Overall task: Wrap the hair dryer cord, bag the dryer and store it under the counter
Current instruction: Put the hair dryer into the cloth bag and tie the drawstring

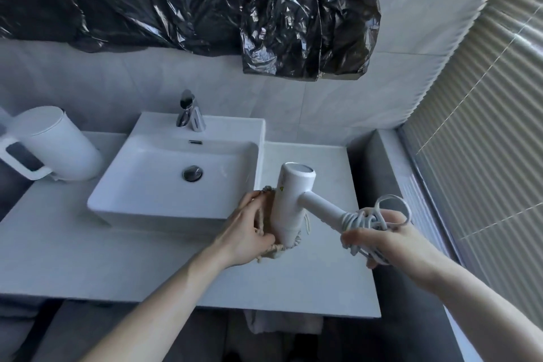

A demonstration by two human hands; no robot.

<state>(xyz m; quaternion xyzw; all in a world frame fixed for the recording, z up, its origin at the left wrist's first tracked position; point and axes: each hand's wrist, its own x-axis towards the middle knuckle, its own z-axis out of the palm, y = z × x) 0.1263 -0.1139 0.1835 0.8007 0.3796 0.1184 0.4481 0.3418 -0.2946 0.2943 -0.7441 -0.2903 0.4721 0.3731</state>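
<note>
Head view shows me the hair dryer (289, 203) held above the counter (147, 256), just right of the sink (176, 173), its barrel standing nearly upright and its handle pointing toward my right. The cord (371, 219) is wound in loops around the handle's end, with one loose loop sticking up, so I judge the wrapping done or nearly so. The barrel's lower end sits in the mouth of a beige drawstring bag (274, 247), which covers only the bottom, so I read bagging as just started; storing under the counter is still to do. My left hand (249, 229) is curled on the bag's gathered rim, fingers pinching the cloth beside the barrel. My right hand (382, 239) is closed around the handle end and the cord bundle. A white kettle (58, 153) stands well apart on the left of the counter.
</note>
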